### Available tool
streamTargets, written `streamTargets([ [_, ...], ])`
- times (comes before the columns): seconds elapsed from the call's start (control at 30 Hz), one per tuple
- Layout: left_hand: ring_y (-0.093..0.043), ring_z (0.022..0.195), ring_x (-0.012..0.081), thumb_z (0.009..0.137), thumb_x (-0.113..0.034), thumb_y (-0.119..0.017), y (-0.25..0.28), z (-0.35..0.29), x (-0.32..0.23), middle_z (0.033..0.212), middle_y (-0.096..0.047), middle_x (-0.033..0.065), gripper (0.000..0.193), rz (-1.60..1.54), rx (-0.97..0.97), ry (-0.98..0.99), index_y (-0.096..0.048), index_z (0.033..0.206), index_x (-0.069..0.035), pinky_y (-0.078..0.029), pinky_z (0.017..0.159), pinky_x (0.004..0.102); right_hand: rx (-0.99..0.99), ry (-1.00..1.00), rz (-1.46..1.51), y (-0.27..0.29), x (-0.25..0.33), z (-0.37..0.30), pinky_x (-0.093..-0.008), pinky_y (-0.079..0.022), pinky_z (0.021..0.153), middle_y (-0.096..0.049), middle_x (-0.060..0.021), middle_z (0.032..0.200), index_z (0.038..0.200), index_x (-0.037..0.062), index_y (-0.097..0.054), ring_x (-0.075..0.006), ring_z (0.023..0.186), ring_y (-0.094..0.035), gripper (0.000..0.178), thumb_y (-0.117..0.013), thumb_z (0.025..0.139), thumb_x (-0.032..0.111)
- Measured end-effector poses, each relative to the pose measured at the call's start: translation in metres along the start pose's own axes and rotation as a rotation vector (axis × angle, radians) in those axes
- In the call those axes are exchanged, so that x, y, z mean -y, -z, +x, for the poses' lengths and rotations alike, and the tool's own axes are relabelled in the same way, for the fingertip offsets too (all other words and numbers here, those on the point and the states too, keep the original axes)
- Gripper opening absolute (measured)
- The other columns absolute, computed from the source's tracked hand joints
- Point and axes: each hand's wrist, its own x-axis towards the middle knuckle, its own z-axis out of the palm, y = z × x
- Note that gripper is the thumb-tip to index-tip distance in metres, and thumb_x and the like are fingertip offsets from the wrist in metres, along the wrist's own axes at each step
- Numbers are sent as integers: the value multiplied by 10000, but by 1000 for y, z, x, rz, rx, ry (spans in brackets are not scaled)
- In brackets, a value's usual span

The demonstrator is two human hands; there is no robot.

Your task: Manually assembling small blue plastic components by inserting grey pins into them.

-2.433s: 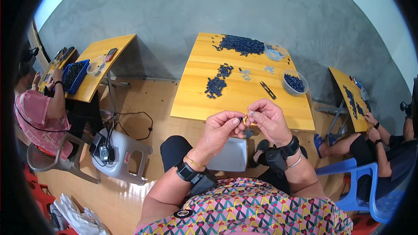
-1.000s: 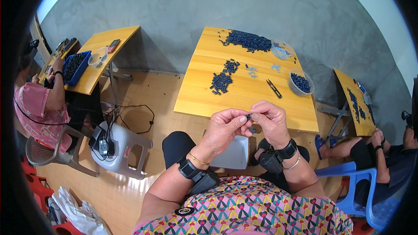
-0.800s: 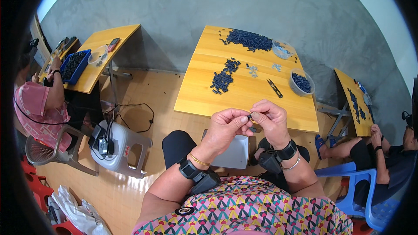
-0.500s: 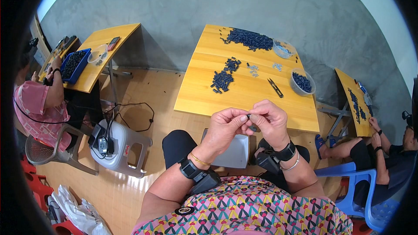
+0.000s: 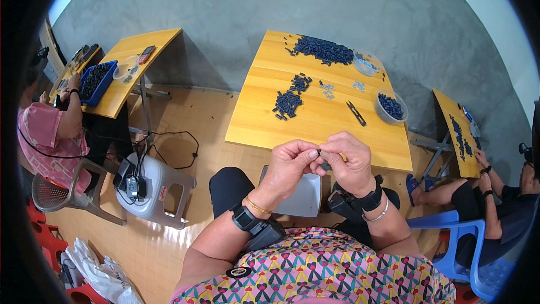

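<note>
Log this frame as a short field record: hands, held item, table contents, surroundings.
left hand: pinches small dark part at fingertips
right hand: meets left hand at the same part
table: yellow wood; far pile of dark parts, nearer pile, snips, bowl of dark parts, clear bowl
lap: pale tray
others: person at left table; person at right table

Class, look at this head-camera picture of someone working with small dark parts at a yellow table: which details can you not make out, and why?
- Small dark part, head view: too small and pinched between the left hand and right hand; its shape is unclear.
- White tray on the lap: its contents are hidden by both hands.
- Clear bowl on the table: its contents are too small to tell.
</note>
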Motion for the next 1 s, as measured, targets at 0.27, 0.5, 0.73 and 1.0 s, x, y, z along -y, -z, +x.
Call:
streamTargets([
  [0.27, -589, 648, 159, 883, -35, -511, 8, 2, 4, 763, -600, 83, 99, -33, -12, 9, -588, 924, 12, -546, 634, 312, 25, 81, -122, -3, -3, -6, -274, -481, 609, -573, -110, 768, 942, 11, -621, -219, 692, -597, 203, -558, 766, -68],
  [0.5, -585, 685, 147, 891, -53, -505, 8, 4, 3, 807, -603, 82, 114, -114, 28, 2, -583, 947, 9, -543, 638, 307, 20, 41, -167, 12, -3, -4, -284, -483, 616, -591, -129, 807, 932, 1, -618, -238, 707, -596, 155, -575, 788, -35],
  [0.73, -588, 680, 146, 892, -52, -503, 8, 7, 4, 787, -607, 83, 126, -88, 14, 23, -582, 965, 14, -545, 640, 295, 40, 60, -143, 5, -5, -5, -292, -478, 597, -576, -126, 807, 925, 9, -611, -248, 692, -590, 169, -584, 767, -46],
  [1.0, -571, 665, 134, 879, -3, -497, 16, 18, 14, 761, -591, 77, 113, 94, -81, -11, -587, 939, 32, -542, 632, 299, 80, 212, -330, 3, -20, -1, -339, -475, 598, -548, -119, 812, 894, 5, -573, -280, 700, -559, 273, -584, 635, -80],
])
